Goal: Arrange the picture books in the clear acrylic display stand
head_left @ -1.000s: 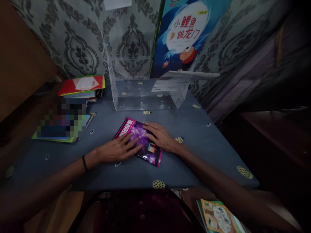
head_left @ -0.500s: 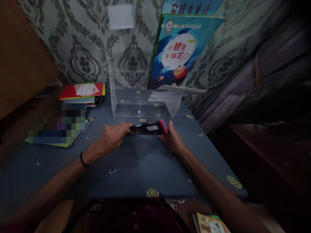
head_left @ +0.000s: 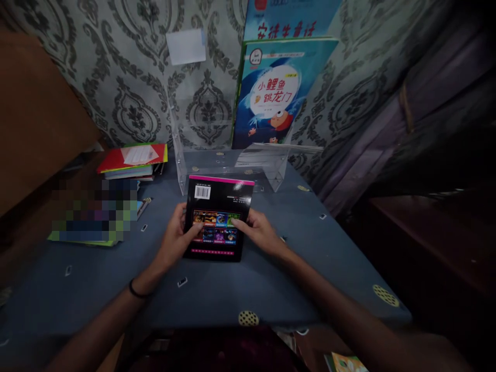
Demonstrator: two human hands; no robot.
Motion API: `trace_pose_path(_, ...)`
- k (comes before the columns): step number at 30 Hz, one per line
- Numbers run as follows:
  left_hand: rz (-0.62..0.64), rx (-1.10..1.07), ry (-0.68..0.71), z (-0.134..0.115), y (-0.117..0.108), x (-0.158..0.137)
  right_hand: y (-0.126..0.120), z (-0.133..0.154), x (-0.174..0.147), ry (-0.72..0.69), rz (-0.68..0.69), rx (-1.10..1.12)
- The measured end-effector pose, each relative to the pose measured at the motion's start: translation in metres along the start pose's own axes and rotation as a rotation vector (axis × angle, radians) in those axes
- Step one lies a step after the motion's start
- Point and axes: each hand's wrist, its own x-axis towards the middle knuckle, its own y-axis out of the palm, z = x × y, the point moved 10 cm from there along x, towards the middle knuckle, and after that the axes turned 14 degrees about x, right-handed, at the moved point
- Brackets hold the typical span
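My left grip (head_left: 175,233), my right grip (head_left: 260,231), both pinch the black book (head_left: 217,202) by its sides, barcode (head_left: 202,192) facing me, just in front of the clear rack (head_left: 180,173)!

Black book (head_left: 217,203): smooth coated-paper cover, glossy, pale sheen toward its 1 o'clock corner. Surface (head_left: 217,297): cloth-like covering, smooth, matt. Bearings from the book. 12 o'clock: display stand (head_left: 228,168), clear plastic, glossy; farther out, white sheet (head_left: 188,47), paper, matt. 1 o'clock: picture book (head_left: 273,95), smooth printed cover, low sheen. 10 o'clock: red cover (head_left: 110,160), smooth; farther out, brown panel (head_left: 42,108), wood-like, matt. Near 2 o'clock: curtain (head_left: 356,160), folded cloth, matt. Wall covering (head_left: 134,116): matt; paper or cloth, cannot tell.
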Motion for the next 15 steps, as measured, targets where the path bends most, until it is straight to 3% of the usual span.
trace_pose_path(5, -0.133, 0.178, 0.102, 0.006, -0.003, -0.008, -0.003, -0.008, -0.001, -0.003, -0.048, -0.109)
trace_pose_path(9, -0.082, 0.168, 0.120, 0.005, 0.001, -0.001, -0.003, -0.003, 0.003, -0.019, -0.011, -0.099)
trace_pose_path(12, -0.032, 0.138, 0.200, -0.017, -0.005, 0.012, -0.009, 0.018, 0.007, -0.096, -0.003, -0.182)
trace_pose_path(15, -0.030, 0.249, 0.344, -0.046, -0.016, 0.019, -0.013, 0.047, 0.003, -0.298, -0.011, -0.399)
